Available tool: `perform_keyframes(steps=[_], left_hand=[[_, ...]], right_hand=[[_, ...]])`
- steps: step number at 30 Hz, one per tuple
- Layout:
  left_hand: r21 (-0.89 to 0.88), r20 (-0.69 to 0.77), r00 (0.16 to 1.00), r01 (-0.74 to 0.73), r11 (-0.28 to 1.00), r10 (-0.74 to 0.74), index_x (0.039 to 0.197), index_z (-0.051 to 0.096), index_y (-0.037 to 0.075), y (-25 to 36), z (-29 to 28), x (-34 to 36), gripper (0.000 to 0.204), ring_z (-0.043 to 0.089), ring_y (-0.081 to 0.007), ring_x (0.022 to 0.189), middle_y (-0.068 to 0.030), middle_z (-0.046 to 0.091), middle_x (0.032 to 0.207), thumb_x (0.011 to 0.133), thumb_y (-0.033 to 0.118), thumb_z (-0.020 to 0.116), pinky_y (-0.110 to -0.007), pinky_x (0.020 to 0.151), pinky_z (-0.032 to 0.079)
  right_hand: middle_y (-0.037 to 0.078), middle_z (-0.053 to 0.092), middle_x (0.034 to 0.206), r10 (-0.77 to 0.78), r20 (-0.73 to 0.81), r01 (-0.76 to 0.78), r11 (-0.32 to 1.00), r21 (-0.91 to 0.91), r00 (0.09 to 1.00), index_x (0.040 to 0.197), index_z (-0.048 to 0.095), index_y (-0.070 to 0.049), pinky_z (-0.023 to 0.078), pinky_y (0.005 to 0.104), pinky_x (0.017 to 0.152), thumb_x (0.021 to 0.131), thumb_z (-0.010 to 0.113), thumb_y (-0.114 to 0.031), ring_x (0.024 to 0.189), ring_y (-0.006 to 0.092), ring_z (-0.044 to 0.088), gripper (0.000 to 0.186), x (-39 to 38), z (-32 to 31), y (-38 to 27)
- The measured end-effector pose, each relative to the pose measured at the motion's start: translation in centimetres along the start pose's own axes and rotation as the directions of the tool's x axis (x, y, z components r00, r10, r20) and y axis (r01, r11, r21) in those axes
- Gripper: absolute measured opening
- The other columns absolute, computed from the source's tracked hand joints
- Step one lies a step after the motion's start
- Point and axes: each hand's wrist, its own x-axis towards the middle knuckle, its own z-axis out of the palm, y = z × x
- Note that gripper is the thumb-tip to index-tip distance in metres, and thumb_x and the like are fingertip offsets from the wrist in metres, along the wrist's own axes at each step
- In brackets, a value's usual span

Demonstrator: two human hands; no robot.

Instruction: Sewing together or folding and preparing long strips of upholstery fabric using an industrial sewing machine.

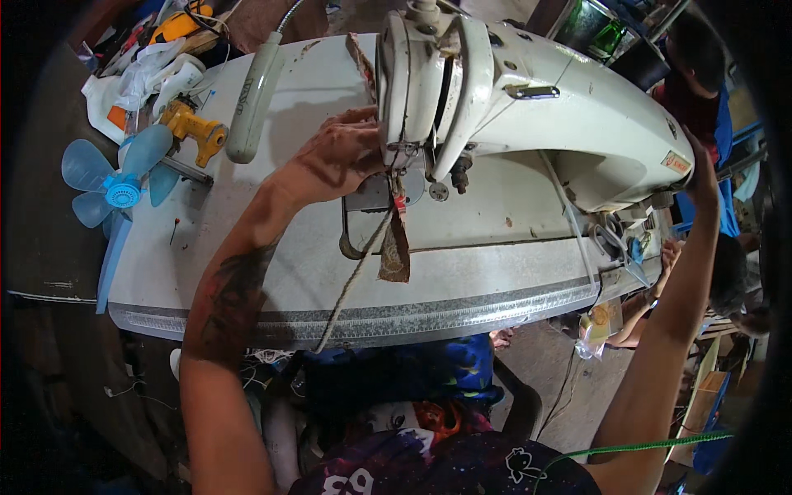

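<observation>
A white sewing machine (569, 99) stands on a pale table. My left hand (342, 153) reaches behind the needle end of the machine. Its fingers are bent, and the tips are hidden by the machine head, along with whatever they grip. Under the presser foot (394, 165) runs a narrow patterned fabric strip (395, 254), its front end hanging toward me. A pale cord (346, 290) comes out beside the strip and trails over the table's front edge. At the machine's right end my right hand (701, 173) is closed around the handwheel, which is mostly hidden.
A long grey lamp (254, 103) hangs left of the machine. A blue fan (122, 188), a yellow tool (191, 128) and a white bottle (103, 107) crowd the left side. Scissors (615, 247) lie at the right. A ruler strip (396, 318) lines the front edge. Other people sit beyond.
</observation>
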Motion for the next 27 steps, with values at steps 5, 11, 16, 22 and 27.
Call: perform_keyframes(steps=[5, 11, 16, 22, 27], left_hand=[[0.008, -0.109, 0.988, -0.113, 0.994, 0.113, 0.115, 0.075, 0.011, 0.7, -0.1, -0.3, 0.029, 0.067, -0.0331, 0.126, -0.0093, 0.078, 0.117, 0.088, 0.002, 0.075, -0.047, 0.114, 0.05], [-0.039, -0.109, 0.993, -0.057, 0.998, 0.053, 0.118, 0.075, 0.012, 1.0, 0.0, -0.3, 0.031, 0.064, -0.0341, 0.132, -0.006, 0.077, 0.121, 0.09, 0.0, 0.072, -0.046, 0.115, 0.049], [0.031, -0.049, 0.99, -0.128, 0.991, 0.13, 0.126, 0.073, 0.015, 0.7, -0.3, -0.6, 0.034, 0.058, -0.031, 0.14, -0.0025, 0.074, 0.131, 0.093, 0.005, 0.072, -0.047, 0.124, 0.04], [0.382, 0.052, 0.999, -0.034, 0.924, 0.015, 0.128, 0.073, 0.021, 1.3, -0.9, -1.1, 0.036, 0.055, -0.0217, 0.144, 0.0049, 0.07, 0.138, 0.093, 0.011, 0.073, -0.048, 0.134, 0.027], [0.418, 0.06, 0.998, 0.007, 0.908, -0.035, 0.115, 0.076, 0.019, 2.1, -2.0, -1.3, 0.017, 0.064, -0.0179, 0.13, 0.0019, 0.074, 0.121, 0.099, 0.021, 0.073, -0.046, 0.135, 0.025]], right_hand=[[0.016, 0.067, 0.145, 0.125, 0.086, -0.148, 0.912, 0.383, 0.988, 0.151, 0.058, 0.002, 0.053, 0.0416, 0.113, 0.107, 0.059, -0.037, 0.13, 0.0262, 0.067, 0.058, -0.7, 0.1, -0.7], [0.011, 0.071, 0.14, 0.374, 0.123, -0.393, 0.886, 0.247, 0.919, 0.153, 0.058, -0.004, 0.057, 0.0366, 0.105, 0.109, 0.057, -0.044, 0.118, 0.0224, 0.073, 0.059, 1.2, 0.3, -2.2], [0.016, 0.066, 0.147, -0.067, -0.192, 0.141, 0.902, 0.409, 0.979, 0.151, 0.057, 0.002, 0.053, 0.0416, 0.112, 0.112, 0.046, -0.036, 0.133, 0.026, 0.065, 0.055, -2.4, 3.1, 3.0], [0.017, 0.066, 0.144, -0.195, -0.063, 0.204, 0.945, 0.254, 0.979, 0.149, 0.057, 0.002, 0.053, 0.0429, 0.112, 0.112, 0.048, -0.03, 0.131, 0.0296, 0.065, 0.05, -0.6, -0.4, 3.1], [0.009, 0.068, 0.123, 0.013, 0.486, 0.205, 0.897, -0.392, 0.874, 0.134, 0.064, -0.006, 0.052, 0.0314, 0.101, 0.102, 0.067, -0.017, 0.109, 0.0162, 0.065, 0.034, 4.0, -4.0, -0.2]])
